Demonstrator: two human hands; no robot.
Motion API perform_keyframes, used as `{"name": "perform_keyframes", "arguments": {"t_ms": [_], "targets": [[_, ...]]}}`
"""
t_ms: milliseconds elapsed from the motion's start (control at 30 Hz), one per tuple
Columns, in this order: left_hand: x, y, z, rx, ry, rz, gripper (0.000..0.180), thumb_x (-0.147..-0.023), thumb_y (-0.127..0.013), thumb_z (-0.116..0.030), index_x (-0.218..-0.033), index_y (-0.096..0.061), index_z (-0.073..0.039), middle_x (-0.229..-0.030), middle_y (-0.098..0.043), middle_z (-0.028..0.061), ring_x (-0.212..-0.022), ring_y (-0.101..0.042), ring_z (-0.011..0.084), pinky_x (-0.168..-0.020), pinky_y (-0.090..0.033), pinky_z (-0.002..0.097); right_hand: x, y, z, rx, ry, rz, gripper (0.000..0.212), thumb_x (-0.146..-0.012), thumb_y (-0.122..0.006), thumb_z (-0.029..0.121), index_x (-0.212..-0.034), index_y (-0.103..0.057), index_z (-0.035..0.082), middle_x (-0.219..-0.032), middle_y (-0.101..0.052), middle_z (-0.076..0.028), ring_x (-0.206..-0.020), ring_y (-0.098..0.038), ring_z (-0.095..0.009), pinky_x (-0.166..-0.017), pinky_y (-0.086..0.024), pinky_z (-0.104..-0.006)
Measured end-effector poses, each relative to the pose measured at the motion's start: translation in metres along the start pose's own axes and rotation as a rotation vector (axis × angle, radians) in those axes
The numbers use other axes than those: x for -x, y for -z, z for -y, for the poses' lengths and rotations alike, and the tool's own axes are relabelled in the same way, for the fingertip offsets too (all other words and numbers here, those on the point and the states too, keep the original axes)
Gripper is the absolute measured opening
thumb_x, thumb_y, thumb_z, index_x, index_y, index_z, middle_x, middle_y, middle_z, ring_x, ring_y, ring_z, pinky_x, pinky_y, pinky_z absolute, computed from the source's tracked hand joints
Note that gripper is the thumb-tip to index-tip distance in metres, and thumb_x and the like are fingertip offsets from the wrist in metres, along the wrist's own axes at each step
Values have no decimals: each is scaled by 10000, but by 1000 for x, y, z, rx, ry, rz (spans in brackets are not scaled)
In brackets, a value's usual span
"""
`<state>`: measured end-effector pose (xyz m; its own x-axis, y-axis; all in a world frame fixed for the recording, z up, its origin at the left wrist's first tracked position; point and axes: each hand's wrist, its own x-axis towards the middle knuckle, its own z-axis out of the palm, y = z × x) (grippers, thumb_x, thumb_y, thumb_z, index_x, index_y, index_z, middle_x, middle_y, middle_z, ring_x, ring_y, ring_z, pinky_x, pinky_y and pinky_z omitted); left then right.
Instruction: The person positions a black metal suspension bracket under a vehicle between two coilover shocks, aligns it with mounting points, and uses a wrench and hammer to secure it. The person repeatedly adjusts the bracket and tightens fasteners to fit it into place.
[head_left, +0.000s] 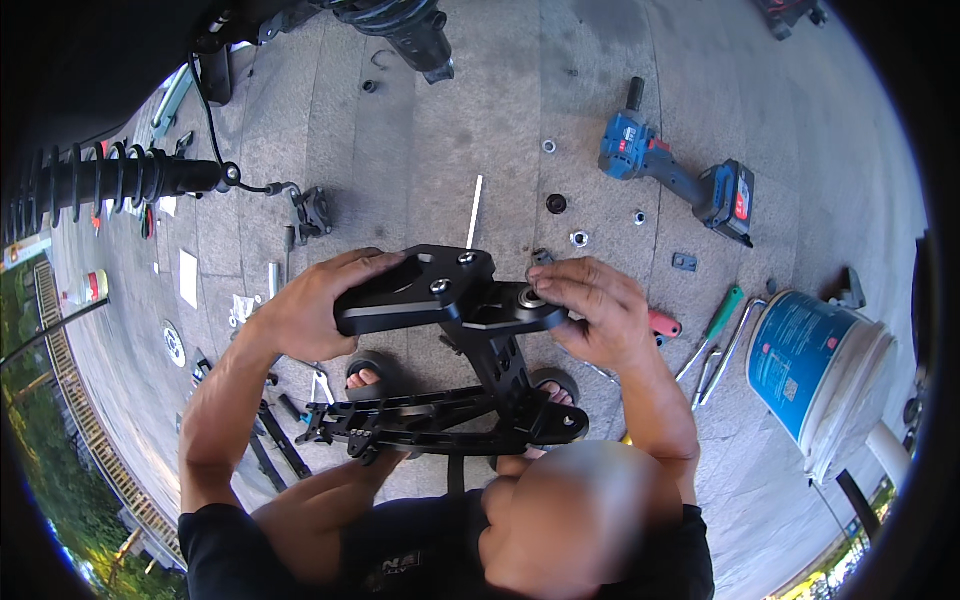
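Note:
In front of my body stands a black metal frame assembly [500, 370], with a thick upper plate and a long lower section across my legs. My left hand [315, 300] is wrapped round the left end of the upper plate [420, 290], which carries two silver bolts. At its right end sits a round ring-like bearing [530, 298]. My right hand [600, 305] closes round that end, fingertips by the bearing and thumb below. A small dark piece [541, 258] shows just beyond these fingertips; whether they touch it I cannot tell.
A blue cordless impact wrench [680, 175] lies at the far right, near loose nuts [579, 239] and a black ring [556, 204]. At right are a blue-and-white bucket [815, 370] and a green-handled screwdriver [722, 315]. A coil-spring shock absorber [120, 180] juts in from the left.

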<state>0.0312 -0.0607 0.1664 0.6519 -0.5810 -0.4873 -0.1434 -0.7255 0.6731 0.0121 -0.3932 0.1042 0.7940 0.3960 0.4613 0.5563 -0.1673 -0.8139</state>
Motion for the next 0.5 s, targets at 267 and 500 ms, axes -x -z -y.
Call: {"name": "perform_keyframes", "arguments": {"t_ms": [267,500], "targets": [[0,-3,-5,-29,-71,-26,913,-528,-646,-45,-1421,-457,-39,-1235,-580,241,-1093,-627,386,-971,-518,421,3,4,-2,-110,-37,57,335,-685,-768,19,-983,-618,51,-969,-701,-148,-887,-708,-308,-735,-572,-378],[-4,-9,-6,-40,-79,29,917,-536,-667,-48,-1428,-455,-72,-1216,-584,200,-1053,-637,357,-944,-535,413,-3,29,-1,-273,-132,360,346,-622,-749,20,-944,-630,60,-1072,-657,-155,-950,-671,-315,-802,-550,-396]]}}
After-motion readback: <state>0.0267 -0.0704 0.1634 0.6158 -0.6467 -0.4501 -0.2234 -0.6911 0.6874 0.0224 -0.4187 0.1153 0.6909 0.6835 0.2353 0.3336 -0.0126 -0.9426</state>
